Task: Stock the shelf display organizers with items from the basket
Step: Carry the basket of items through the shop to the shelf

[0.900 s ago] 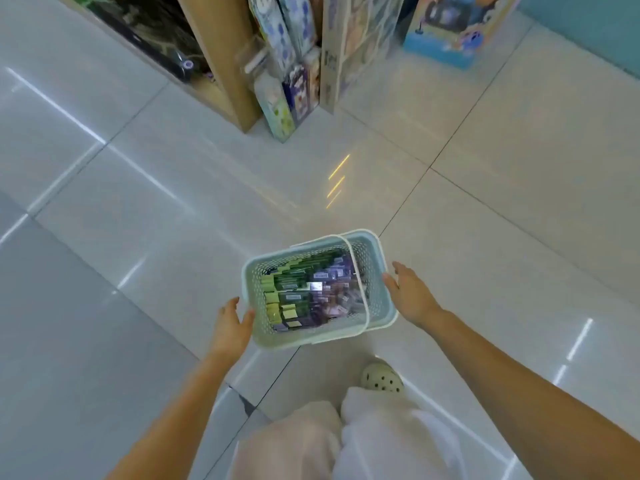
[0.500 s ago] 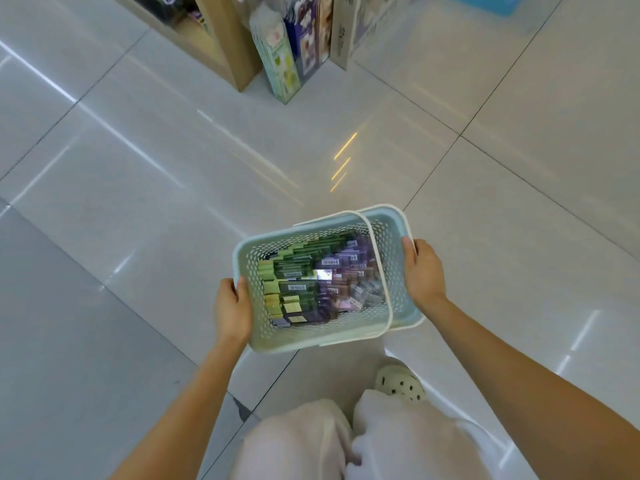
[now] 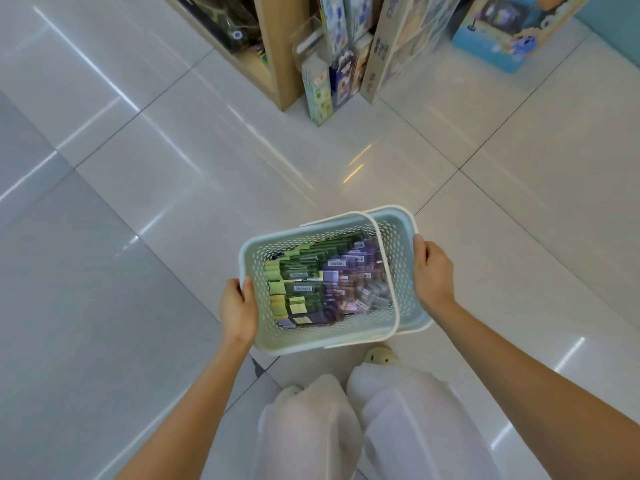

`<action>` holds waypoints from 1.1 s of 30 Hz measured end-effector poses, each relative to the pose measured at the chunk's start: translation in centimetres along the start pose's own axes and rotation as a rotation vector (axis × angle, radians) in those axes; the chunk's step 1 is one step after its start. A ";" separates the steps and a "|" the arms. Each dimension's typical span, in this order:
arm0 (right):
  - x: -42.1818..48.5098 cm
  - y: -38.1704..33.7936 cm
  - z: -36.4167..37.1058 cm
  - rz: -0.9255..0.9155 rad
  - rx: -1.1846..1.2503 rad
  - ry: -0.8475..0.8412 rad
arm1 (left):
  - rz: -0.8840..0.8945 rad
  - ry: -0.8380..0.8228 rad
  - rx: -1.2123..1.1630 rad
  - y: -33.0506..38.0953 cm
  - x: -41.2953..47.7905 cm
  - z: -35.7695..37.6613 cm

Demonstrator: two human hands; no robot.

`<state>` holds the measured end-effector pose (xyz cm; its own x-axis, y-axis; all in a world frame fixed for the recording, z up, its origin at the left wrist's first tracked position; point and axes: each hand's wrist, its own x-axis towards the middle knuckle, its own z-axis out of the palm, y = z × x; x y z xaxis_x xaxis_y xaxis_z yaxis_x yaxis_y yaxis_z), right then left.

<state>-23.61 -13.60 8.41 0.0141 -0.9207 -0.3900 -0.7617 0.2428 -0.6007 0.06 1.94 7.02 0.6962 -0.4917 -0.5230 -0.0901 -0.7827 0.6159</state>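
Observation:
A pale blue perforated basket (image 3: 258,336) with a white handle folded across it sits low in front of me, over the tiled floor. Inside lie green packs (image 3: 298,282) on the left and purple packs (image 3: 353,278) on the right, several of each. My left hand (image 3: 239,308) grips the basket's left rim, thumb over the edge. My right hand (image 3: 433,271) holds the right rim, fingers curled round its outer side.
A wooden shelf unit (image 3: 280,53) stands ahead at the top, with boxed goods (image 3: 317,88) leaning on the floor beside it and a blue display box (image 3: 512,32) at the top right. White glossy tiles surround me. My legs and a pale shoe (image 3: 381,355) are below the basket.
Both hands closed in from beside the basket and took hold of its two rims. The view has tilted up a little, bringing more of the shelf into sight.

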 end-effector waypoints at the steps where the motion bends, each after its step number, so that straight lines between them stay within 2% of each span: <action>1: -0.9 -1.6 -1.2 -0.016 -0.005 -0.004 | 0.001 0.009 -0.006 0.9 -1.1 -1.6; 10: -10.3 -19.9 -11.3 -0.198 0.019 -0.081 | -0.011 0.099 -0.120 9.7 -10.3 -20.0; 18: -16.1 -34.7 -14.0 -0.310 0.015 -0.099 | -0.003 0.249 -0.212 15.1 -13.5 -34.6; 25: -16.6 -46.5 -12.4 -0.389 0.020 -0.147 | -0.039 0.365 -0.231 17.4 -9.6 -43.3; 33: -11.8 -61.3 -8.1 -0.490 -0.031 -0.232 | -0.089 0.459 -0.225 21.7 -0.7 -51.1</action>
<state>17.66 -20.09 55.44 0.5122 -0.8315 -0.2151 -0.6486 -0.2103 -0.7315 34.01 4.80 50.82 0.9395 -0.1695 -0.2977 0.1038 -0.6874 0.7189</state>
